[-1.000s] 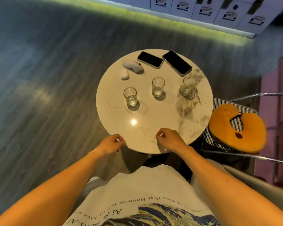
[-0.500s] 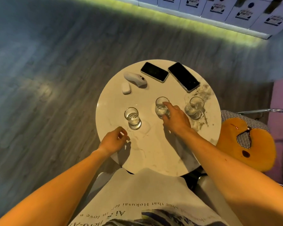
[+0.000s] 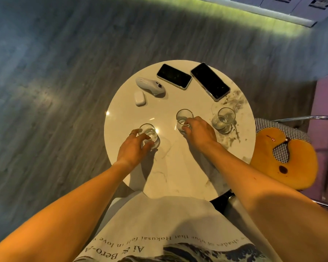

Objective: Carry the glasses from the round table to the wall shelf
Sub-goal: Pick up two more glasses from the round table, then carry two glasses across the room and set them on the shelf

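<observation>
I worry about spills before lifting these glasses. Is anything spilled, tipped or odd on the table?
Nothing looks spilled. All three glasses stand upright: the left hand grips one, the right hand another, the third stands free. The dark marks under it look like marble veining.

dim warm light, glare spot on the round table (image 3: 178, 173) (floor edges smeared, bowed).

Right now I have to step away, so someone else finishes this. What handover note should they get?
Left hand grips the left glass; right hand grips the middle glass. Both glasses look to be on the round table. The right glass stands untouched. Nothing is shelved yet. Left: lift both, carry them to the wall shelf, out of view, then fetch the third.
</observation>
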The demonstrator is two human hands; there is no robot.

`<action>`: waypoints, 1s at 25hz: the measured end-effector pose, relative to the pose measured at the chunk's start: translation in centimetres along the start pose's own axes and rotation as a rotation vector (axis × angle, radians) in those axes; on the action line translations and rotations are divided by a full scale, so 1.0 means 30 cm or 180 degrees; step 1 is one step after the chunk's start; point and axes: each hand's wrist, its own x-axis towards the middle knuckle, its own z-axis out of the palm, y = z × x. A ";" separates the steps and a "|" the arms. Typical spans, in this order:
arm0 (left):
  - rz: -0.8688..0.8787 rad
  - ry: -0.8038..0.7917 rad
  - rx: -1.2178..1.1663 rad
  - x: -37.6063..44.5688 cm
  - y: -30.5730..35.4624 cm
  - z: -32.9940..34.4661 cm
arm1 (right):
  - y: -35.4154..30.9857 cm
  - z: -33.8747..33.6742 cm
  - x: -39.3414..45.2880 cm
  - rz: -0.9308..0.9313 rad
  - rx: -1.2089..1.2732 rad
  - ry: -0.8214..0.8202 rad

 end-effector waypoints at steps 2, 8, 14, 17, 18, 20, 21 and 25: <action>-0.0061 0.0105 0.0035 0.004 0.007 0.013 | 0.005 0.002 0.003 -0.0054 0.0019 0.0019; 0.0017 0.0464 -0.0070 -0.024 -0.006 -0.051 | -0.053 -0.015 0.022 -0.0438 0.0306 -0.0101; -0.0254 0.1178 0.0173 -0.061 -0.137 -0.453 | -0.438 -0.128 0.090 -0.1550 0.0407 -0.0115; -0.0317 0.1578 0.0327 -0.161 -0.243 -0.729 | -0.746 -0.216 0.095 -0.2175 0.0254 -0.0011; -0.0297 0.1652 0.0370 -0.199 -0.276 -0.813 | -0.844 -0.245 0.090 -0.2357 0.0167 0.0052; -0.0322 0.1789 0.0367 -0.303 -0.348 -0.977 | -1.051 -0.296 0.056 -0.2679 0.0055 0.0151; -0.0361 0.1872 0.0347 -0.369 -0.391 -1.052 | -1.161 -0.318 0.023 -0.2819 0.0032 0.0197; -0.0562 0.2298 0.0261 -0.683 -0.606 -1.290 | -1.585 -0.361 -0.182 -0.3321 0.0062 0.0302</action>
